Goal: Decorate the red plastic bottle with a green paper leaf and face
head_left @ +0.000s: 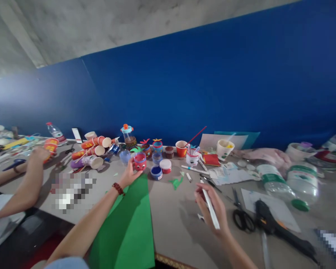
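My left hand is closed around a small red cup with a blue rim, a drawn face and green paper leaves on top. A white marker pen rests in the closed fingers of my right hand, above the bare table on the right. Under my left forearm lies a green sheet. Beside the red cup stand an open jar of blue paint and a white-lidded jar. A green paper scrap lies between my hands.
Black scissors and a black glue gun lie right of my right hand. Plastic bottles lie beyond them. Paper cups are piled at left, where another person's hand holds a cup. A blue panel stands behind.
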`<state>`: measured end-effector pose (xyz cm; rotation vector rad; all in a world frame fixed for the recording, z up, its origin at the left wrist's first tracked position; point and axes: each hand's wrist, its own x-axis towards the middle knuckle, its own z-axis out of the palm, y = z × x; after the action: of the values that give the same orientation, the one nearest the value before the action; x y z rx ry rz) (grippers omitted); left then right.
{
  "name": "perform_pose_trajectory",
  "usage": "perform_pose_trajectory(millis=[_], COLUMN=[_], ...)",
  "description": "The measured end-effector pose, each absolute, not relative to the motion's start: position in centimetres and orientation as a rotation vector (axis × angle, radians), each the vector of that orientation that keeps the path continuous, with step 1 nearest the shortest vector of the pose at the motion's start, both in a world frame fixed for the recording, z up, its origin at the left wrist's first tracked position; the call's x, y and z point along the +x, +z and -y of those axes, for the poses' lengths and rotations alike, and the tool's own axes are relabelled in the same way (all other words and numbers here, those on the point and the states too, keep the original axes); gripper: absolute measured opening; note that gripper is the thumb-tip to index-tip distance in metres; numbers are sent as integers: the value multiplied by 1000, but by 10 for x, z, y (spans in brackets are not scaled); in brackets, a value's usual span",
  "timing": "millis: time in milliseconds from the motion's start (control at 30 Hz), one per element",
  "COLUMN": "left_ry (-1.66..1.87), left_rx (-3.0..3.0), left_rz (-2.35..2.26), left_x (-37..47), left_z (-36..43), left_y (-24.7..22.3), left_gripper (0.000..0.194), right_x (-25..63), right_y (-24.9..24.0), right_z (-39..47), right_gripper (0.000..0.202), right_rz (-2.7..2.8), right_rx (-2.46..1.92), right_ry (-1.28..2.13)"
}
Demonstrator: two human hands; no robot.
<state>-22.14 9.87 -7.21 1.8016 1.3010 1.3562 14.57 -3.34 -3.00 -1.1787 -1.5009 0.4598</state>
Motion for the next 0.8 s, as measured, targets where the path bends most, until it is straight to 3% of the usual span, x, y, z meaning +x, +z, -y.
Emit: perform_pose_trajectory(millis=[800], left_ry=[1225], left_rx=[2027], left_rz=[-1464], left_x=[-198], left_z=[-123], left_y=[-74], left_gripper=[70], right_x=[144], right_y=[-22], right_z=[36], right_gripper=[20], right_rz=[1478], right_rx=[-1163], right_ry=[492])
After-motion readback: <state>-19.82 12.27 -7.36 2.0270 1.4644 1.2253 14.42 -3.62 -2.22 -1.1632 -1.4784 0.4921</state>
